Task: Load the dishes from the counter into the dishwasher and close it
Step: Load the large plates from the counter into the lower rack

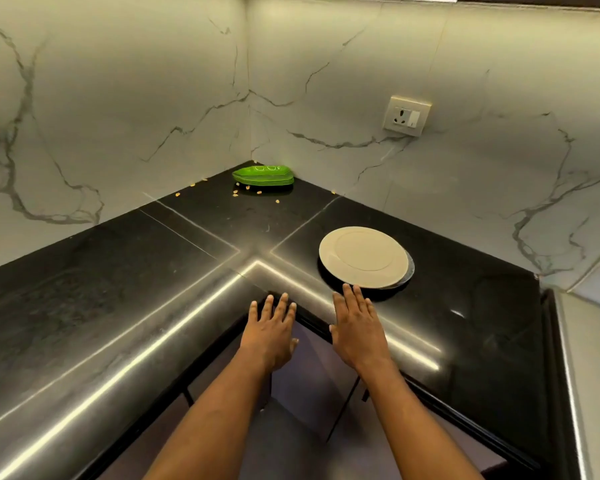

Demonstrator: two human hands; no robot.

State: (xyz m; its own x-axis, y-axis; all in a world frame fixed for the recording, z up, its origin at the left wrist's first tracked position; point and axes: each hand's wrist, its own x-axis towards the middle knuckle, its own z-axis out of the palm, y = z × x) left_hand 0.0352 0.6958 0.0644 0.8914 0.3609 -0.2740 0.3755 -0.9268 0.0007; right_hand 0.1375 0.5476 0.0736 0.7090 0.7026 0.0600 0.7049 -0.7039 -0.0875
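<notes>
Head view is showing me the following.

1. The black counter (118,289) is filling most of the picture and dishes are lying on it. So I am judging that the loading is far from finished. The dishwasher is not appearing anywhere, so I cannot tell if it is open or what it is already holding. Closing it is also left to do.
2. The cream plate (362,259) is lying flat on the right part of the counter, on top of a darker plate (410,270) whose rim is only peeking out at the right side. Both are waiting to be loaded.
3. The green plates (264,174) are sitting as a low stack far back in the corner, well apart from my hands, with small yellow crumbs (236,194) lying around them. They are waiting too.
4. My right hand (355,323) is hovering palm down, with fingers straight and together, holding nothing. Its fingertips (349,289) are standing just at the near rim of the cream plate, and I cannot tell if they are touching it.
5. My left hand (272,327) is hovering palm down over the inner corner edge of the counter, with fingers straight and slightly spread, holding nothing.
</notes>
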